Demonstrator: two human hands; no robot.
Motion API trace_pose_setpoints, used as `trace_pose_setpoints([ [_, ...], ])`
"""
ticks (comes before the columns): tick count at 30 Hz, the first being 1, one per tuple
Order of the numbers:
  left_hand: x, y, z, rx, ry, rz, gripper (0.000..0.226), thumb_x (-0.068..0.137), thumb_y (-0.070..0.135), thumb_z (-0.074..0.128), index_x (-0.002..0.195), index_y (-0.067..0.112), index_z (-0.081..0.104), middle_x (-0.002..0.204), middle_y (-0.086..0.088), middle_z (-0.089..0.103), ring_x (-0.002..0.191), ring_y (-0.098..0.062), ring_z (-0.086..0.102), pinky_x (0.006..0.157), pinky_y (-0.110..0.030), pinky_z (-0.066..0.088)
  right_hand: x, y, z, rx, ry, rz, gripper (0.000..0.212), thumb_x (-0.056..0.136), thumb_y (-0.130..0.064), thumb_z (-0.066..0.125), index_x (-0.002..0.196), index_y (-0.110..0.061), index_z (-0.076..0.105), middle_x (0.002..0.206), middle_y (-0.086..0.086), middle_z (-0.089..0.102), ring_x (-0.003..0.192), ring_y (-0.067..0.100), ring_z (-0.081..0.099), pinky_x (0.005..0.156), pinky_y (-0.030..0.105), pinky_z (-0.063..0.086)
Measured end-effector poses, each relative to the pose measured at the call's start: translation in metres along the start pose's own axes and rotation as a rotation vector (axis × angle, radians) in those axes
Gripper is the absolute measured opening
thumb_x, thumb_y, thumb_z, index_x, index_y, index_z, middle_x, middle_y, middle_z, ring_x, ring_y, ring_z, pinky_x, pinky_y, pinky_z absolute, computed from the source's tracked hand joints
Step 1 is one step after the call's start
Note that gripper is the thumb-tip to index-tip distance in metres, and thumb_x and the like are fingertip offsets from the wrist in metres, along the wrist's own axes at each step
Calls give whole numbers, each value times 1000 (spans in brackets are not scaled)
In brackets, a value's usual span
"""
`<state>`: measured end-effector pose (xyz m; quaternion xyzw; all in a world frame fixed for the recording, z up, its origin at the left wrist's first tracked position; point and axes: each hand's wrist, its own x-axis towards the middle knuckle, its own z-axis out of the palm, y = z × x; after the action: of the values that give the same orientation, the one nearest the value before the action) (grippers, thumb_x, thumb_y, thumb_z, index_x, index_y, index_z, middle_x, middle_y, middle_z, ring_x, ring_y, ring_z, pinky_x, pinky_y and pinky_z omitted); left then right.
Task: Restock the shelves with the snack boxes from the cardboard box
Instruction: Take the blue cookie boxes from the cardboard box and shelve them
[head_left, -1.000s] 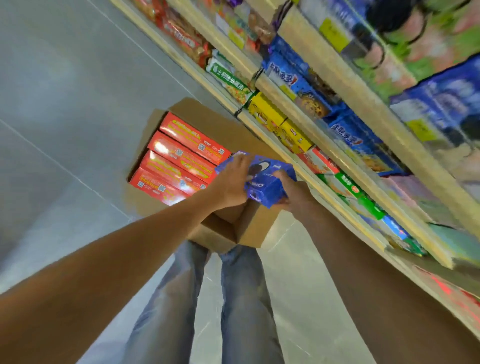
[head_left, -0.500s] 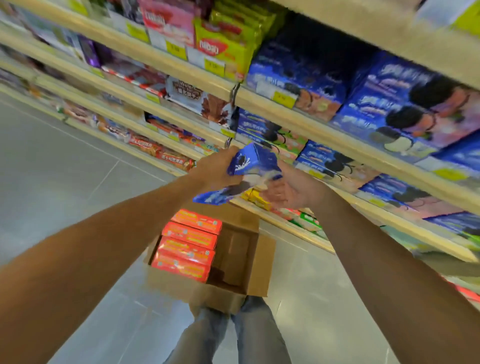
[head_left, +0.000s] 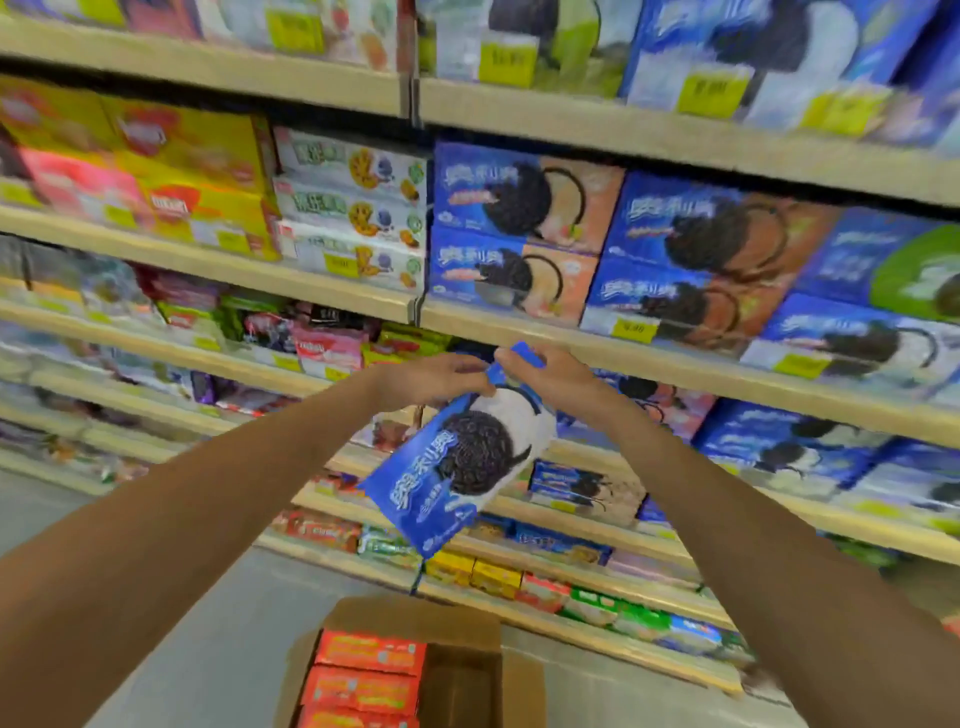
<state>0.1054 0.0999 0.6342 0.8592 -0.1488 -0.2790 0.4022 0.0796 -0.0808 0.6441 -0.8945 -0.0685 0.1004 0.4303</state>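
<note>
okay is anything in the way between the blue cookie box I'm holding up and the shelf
Nothing visible. Both hands, left and right, hold the blue cookie box by its top end in open air before the shelf.

Two bare forearms are seen entering from the lower corners of the view, with no sleeves, watch, bracelet or glove worn on either. The left hand (head_left: 434, 378) and the right hand (head_left: 558, 375) are uncovered, and no rings can be made out on the fingers (head_left: 470, 364), although the view is somewhat blurred there. The arms are shown from roughly the elbow to the fingertips; the upper arms and shoulders are cut off by the frame edge, so whatever is worn above the elbows cannot be told.
</note>
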Motion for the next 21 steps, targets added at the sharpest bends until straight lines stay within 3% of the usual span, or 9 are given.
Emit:
trace_pose_setpoints([
  [3,-9,43,-8,-7,-5,80,32,94,33,51,124,23,51,88,0,51,77,-18,48,70,-27,42,-12,-24,-39,-93,90,-60,66,86,-63,49,108,-2,60,108,27,56,93,39,56,72,38,41],
  [5,-15,71,-15,-13,-32,106,29,95,34,49,121,22,50,98,-6,51,86,-21,51,84,-35,48,-22,-40,-61,-106,140,-66,66,86,-61,52,119,-4,58,125,24,53,110,37,54,88,48,47],
  [7,-24,104,-21,9,-15,138,23,96,33,46,118,25,48,107,-5,56,94,-18,57,89,-32,47,-31,-53,-86,-97,205,-80,55,84,-62,53,107,-14,62,104,17,63,91,28,61,81,48,48],
  [9,-29,135,-28,63,-2,196,23,96,32,43,114,22,53,107,-6,61,93,-18,61,85,-32,49,-38,-65,-108,-93,255,-118,50,84,-62,53,80,-13,56,66,5,46,57,14,45,61,33,35],
  [12,-40,176,-39,99,50,243,16,97,34,42,94,28,55,90,2,62,80,-11,60,79,-28,49,-44,-83,-140,-105,356,-143,67,80,-68,53,82,-1,57,70,20,44,60,16,43,61,30,30],
  [14,-46,199,-46,74,89,290,19,99,34,40,88,29,55,75,7,60,67,-3,59,69,-19,49,-49,-99,-161,-105,377,-180,58,83,-63,54,86,-6,64,72,12,53,65,17,49,64,31,34],
  [16,-53,221,-54,81,130,353,21,99,36,41,92,25,56,68,9,60,59,-1,57,59,-14,44,-53,-113,-182,-118,430,-219,65,83,-64,53,89,-1,61,73,11,46,65,19,45,64,33,32],
  [19,-51,245,-72,214,233,431,39,95,49,42,122,23,52,116,2,57,105,-15,55,89,-30,44,-55,-128,-206,-83,529,-274,63,82,-65,54,81,-3,52,75,11,34,66,21,38,64,33,27],
  [21,-48,258,-84,291,371,455,55,93,53,43,137,20,41,133,4,47,122,-15,46,96,-30,37,-55,-133,-221,-43,610,-280,61,84,-62,55,82,0,55,75,15,41,69,26,46,66,31,29],
])
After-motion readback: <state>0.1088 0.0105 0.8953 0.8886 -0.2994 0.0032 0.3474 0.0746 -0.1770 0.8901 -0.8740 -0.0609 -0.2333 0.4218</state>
